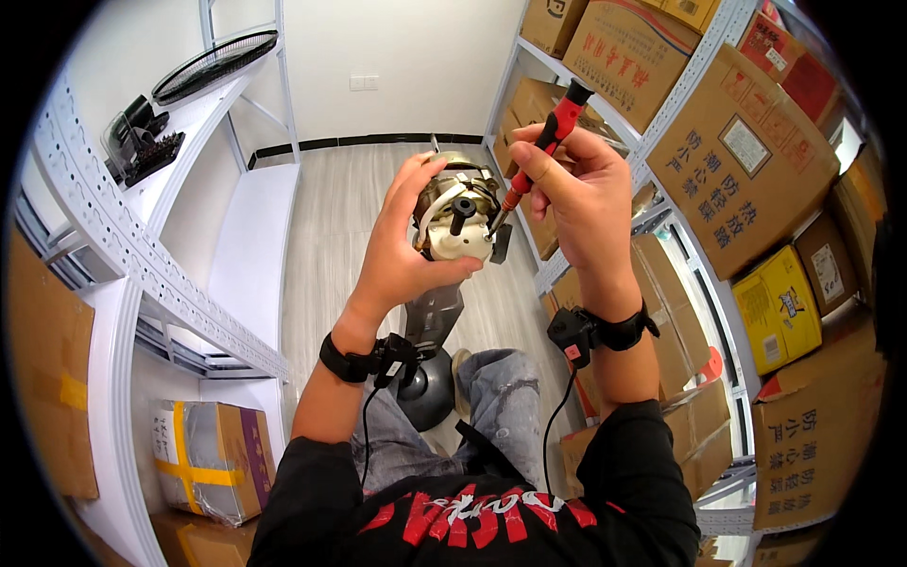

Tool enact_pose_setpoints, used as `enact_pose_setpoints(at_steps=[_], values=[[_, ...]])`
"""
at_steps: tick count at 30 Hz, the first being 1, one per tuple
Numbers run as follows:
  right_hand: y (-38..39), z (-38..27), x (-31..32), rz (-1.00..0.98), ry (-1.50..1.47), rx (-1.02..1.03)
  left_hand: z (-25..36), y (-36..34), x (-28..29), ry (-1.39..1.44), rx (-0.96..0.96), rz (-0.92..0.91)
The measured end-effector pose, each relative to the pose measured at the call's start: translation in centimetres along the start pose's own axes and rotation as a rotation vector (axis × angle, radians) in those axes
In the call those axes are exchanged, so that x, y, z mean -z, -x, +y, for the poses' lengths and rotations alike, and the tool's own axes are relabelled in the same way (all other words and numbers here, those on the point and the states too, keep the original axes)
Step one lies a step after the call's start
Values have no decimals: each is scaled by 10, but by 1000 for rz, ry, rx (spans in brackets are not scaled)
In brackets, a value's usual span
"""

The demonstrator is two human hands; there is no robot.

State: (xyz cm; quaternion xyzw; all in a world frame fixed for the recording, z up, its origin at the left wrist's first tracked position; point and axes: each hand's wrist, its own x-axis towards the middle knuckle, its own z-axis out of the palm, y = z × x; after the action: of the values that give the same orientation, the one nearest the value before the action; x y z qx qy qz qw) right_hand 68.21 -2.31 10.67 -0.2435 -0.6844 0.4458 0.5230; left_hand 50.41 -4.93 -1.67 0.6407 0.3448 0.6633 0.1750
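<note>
My left hand (408, 231) grips a metal fan motor (449, 236) from its left side, thumb along the bottom of the cream housing. The motor has a black knob, wires and a shaft, and sits on a dark stand (427, 321) with a round black base (423, 392) between my legs. My right hand (576, 180) is closed on a red and black screwdriver (567, 115), held slanted with its tip down at the housing's right side; whether the tip sits in a screw is too small to tell.
White metal shelving (142, 274) lines the left, holding a black fan grille (213, 66), dark plastic parts (142, 151) and taped boxes (217, 454). Stacked cardboard boxes (737, 161) and a yellow box (777, 307) fill the right shelves. Beyond the stand are light wood flooring (340, 198) and a white wall.
</note>
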Motion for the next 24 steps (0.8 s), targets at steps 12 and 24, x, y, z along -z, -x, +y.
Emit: enact_pose_setpoints(at_steps=[12, 24], values=[[-2, 9, 12, -252, -34, 177, -4, 2, 0, -12, 30, -33], [2, -5, 15, -354, -83, 132, -2, -3, 4, 28, 44, -45]])
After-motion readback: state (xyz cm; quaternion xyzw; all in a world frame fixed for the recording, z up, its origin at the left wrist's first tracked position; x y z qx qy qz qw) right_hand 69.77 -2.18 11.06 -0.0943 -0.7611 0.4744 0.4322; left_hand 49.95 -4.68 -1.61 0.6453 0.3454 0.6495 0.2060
